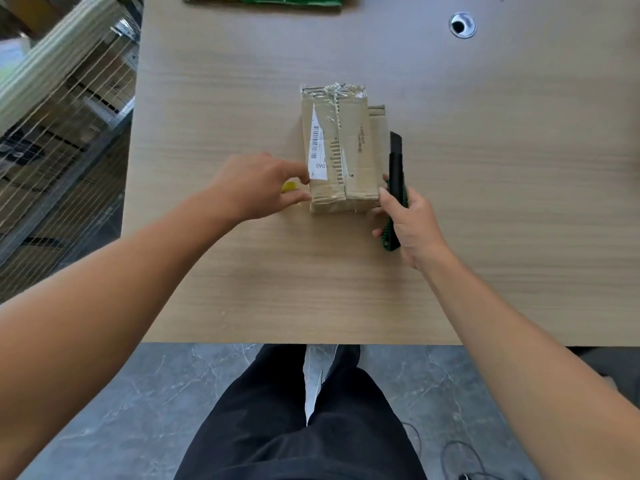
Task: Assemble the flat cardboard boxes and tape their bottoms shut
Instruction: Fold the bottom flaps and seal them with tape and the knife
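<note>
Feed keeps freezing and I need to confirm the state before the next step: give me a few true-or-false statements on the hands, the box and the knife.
1. The right hand holds the black and green utility knife. True.
2. The brown taped cardboard box stands on the grey floor. False: it lies on the pale wooden table.
3. The left hand pinches the box's near left corner. True.
4. The knife is on the box's left side. False: it is at the right side.
5. A white barcode label sits on the box's left part. True.
</note>
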Available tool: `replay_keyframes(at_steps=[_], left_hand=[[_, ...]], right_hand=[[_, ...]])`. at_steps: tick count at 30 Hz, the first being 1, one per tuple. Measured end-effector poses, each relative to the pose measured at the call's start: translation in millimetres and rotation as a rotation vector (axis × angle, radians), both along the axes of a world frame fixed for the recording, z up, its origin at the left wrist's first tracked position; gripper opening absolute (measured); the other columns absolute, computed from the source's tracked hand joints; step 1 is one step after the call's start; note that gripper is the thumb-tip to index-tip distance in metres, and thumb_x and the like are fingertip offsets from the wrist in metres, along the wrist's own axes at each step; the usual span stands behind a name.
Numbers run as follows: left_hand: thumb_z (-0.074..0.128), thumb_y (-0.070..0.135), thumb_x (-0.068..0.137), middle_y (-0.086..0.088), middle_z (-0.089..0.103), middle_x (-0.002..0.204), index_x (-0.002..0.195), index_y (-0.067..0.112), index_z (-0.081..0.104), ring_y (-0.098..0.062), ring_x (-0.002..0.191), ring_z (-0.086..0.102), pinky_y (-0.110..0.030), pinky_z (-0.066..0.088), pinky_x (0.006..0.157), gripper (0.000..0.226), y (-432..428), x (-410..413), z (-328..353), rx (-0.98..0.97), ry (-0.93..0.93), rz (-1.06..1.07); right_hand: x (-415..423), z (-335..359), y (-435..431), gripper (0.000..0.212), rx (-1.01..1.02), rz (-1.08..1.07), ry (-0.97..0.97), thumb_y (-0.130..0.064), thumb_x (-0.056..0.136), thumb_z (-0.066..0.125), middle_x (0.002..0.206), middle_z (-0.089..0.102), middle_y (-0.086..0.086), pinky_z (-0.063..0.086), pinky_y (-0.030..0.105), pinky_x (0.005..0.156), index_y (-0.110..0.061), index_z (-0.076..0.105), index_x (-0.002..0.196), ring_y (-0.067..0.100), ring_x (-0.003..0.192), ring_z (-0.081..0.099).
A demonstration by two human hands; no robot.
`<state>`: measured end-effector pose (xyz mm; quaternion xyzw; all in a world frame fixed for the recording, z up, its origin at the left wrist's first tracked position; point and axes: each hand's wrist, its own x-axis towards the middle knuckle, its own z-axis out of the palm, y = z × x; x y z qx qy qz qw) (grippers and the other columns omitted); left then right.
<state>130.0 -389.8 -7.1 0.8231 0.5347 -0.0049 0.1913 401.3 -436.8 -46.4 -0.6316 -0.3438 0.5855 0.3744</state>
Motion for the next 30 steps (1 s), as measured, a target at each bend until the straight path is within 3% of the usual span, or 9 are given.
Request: replay_keyframes(at_steps=[5, 10, 13, 16, 18, 21, 27, 30], left_hand=[[0.047, 0.066, 0.092, 0.008, 0.051, 0.066, 0.118, 0.04, 0.064, -0.029, 0.081, 0.064, -0.031, 0.037, 0.059, 0.041, 0, -1, -1, 0.053, 0.037, -0.05], [0.036, 0.064, 0.093, -0.002, 0.066, 0.069, 0.118, 0.035, 0.065, -0.033, 0.074, 0.065, -0.033, 0.042, 0.056, 0.049, 0, -4, -4, 0.142, -0.015, -0.086], [0.03, 0.073, 0.084, 0.001, 0.061, 0.066, 0.117, 0.039, 0.061, -0.031, 0.07, 0.063, -0.034, 0.045, 0.055, 0.056, 0, -6, -7, 0.132, -0.061, -0.047], [0.032, 0.089, 0.076, 0.011, 0.04, 0.057, 0.114, 0.039, 0.061, -0.027, 0.068, 0.061, -0.03, 0.035, 0.055, 0.069, 1, 0, -4, 0.16, -0.037, -0.042], [0.031, 0.091, 0.075, 0.008, 0.046, 0.06, 0.108, 0.036, 0.062, -0.028, 0.07, 0.062, -0.03, 0.034, 0.056, 0.072, 4, 6, -6, 0.167, -0.004, -0.063], [0.036, 0.088, 0.076, 0.0, 0.063, 0.072, 0.097, 0.03, 0.058, -0.03, 0.07, 0.062, -0.031, 0.033, 0.054, 0.066, 7, 13, -9, 0.2, 0.014, -0.099], [0.038, 0.091, 0.071, 0.0, 0.063, 0.074, 0.087, 0.025, 0.047, -0.031, 0.068, 0.061, -0.03, 0.029, 0.053, 0.068, 7, 21, -4, 0.254, 0.06, -0.136], [0.05, 0.082, 0.074, -0.001, 0.063, 0.073, 0.083, 0.029, 0.033, -0.031, 0.063, 0.057, -0.03, 0.026, 0.051, 0.056, -3, 34, -7, 0.271, 0.06, -0.06]], right_hand=[[-3, 4, -6, 0.011, 0.197, -0.11, -0.144, -0.038, 0.087, 0.074, 0.071, 0.061, -0.01, 0.052, 0.032, 0.054, -0.038, 0.064, 0.084, 0.016, 0.058, 0.06], [-7, -5, -5, 0.028, 0.324, 0.096, -0.294, -0.034, 0.088, 0.077, 0.084, 0.052, 0.016, 0.048, 0.053, 0.068, -0.035, 0.049, 0.084, 0.04, 0.072, 0.053], [-5, -10, -3, 0.032, 0.454, 0.201, -0.387, -0.038, 0.088, 0.077, 0.08, 0.051, 0.012, 0.046, 0.04, 0.067, -0.025, 0.048, 0.087, 0.028, 0.07, 0.052], [-2, -10, -2, 0.039, 0.591, 0.338, -0.518, -0.039, 0.085, 0.079, 0.078, 0.047, 0.003, 0.039, 0.023, 0.061, -0.012, 0.051, 0.087, 0.016, 0.067, 0.043], [-1, -11, 0, 0.042, 0.652, 0.359, -0.598, -0.037, 0.083, 0.082, 0.082, 0.045, -0.001, 0.035, 0.016, 0.064, -0.006, 0.053, 0.084, 0.01, 0.071, 0.04], [2, -14, 3, 0.041, 0.684, 0.373, -0.643, -0.03, 0.082, 0.085, 0.084, 0.045, -0.001, 0.035, 0.02, 0.065, -0.002, 0.055, 0.084, 0.008, 0.074, 0.04], [3, -12, 8, 0.05, 0.747, 0.381, -0.658, -0.039, 0.074, 0.09, 0.084, 0.045, -0.004, 0.032, 0.012, 0.065, -0.005, 0.056, 0.087, 0.003, 0.073, 0.038], [0, -16, 7, 0.047, 0.752, 0.339, -0.689, -0.034, 0.075, 0.089, 0.084, 0.045, -0.003, 0.034, 0.02, 0.062, -0.003, 0.056, 0.087, 0.004, 0.074, 0.038]])
